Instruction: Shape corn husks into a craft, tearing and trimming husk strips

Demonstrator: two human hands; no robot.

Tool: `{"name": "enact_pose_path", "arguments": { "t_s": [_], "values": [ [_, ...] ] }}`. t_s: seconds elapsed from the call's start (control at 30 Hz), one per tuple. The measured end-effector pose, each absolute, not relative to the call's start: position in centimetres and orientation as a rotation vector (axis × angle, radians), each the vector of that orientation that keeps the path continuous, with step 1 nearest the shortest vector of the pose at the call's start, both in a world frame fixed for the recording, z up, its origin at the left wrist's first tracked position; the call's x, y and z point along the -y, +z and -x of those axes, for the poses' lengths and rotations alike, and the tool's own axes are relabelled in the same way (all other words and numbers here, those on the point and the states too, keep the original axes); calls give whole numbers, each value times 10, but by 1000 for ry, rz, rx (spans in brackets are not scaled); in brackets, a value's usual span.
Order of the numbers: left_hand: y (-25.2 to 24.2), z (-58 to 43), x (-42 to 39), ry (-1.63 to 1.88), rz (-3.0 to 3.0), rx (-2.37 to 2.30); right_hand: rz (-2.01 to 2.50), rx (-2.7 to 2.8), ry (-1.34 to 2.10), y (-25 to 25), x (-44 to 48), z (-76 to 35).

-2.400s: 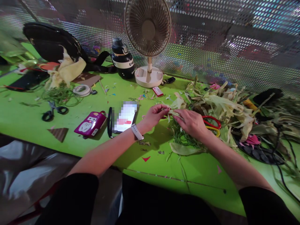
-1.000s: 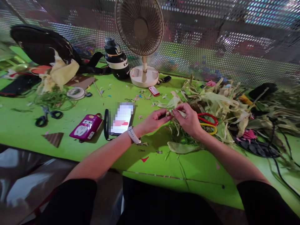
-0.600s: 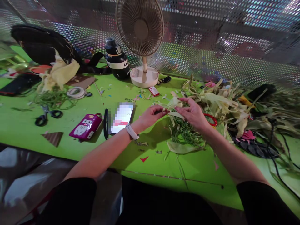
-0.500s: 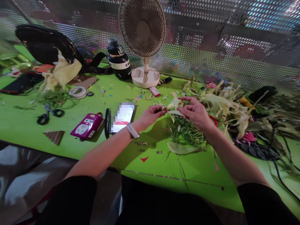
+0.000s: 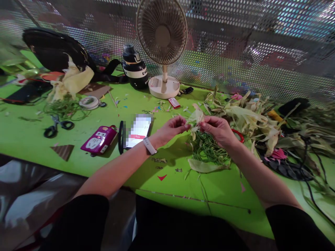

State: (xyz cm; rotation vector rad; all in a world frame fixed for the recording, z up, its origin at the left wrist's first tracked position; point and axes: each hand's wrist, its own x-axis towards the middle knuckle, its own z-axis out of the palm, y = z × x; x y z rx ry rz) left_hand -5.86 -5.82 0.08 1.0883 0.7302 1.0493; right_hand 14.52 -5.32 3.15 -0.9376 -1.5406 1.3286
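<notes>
Pale corn husk strips (image 5: 196,115) are held up between my two hands, above the tabletop. My right hand (image 5: 218,130) pinches the husk between thumb and fingers. My left hand (image 5: 176,128) is closed in a pinch at the husk's left end; the exact bit in its fingertips is too small to make out. Just below them lies a tangled heap of thin green strands (image 5: 209,148). A loose flat husk piece (image 5: 205,166) rests along the heap's near edge. To the right of my right hand, a red ring (image 5: 238,135) shows.
A big pile of dried husks (image 5: 246,115) covers the right side beside a black tray (image 5: 290,169). Leftward are a phone (image 5: 138,132), purple power socket (image 5: 99,140), scissors (image 5: 58,126) and tape roll (image 5: 89,102). A fan (image 5: 164,91) and black bottle (image 5: 136,73) stand behind.
My right hand's fingers have drawn in from spread to a tighter pinch on the husk. The husk now stands more bunched and upright. The whole view has shifted slightly.
</notes>
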Motion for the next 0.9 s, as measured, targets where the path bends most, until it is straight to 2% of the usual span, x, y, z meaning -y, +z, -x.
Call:
{"name": "enact_pose_path", "arguments": {
  "t_s": [0.3,0.9],
  "values": [
    [-3,57,57,991,-856,-742,1077,1990,1008,35,53,-144],
    [-3,51,64,1035,-801,-746,1033,2135,447,28,67,-133]
  ]
}}
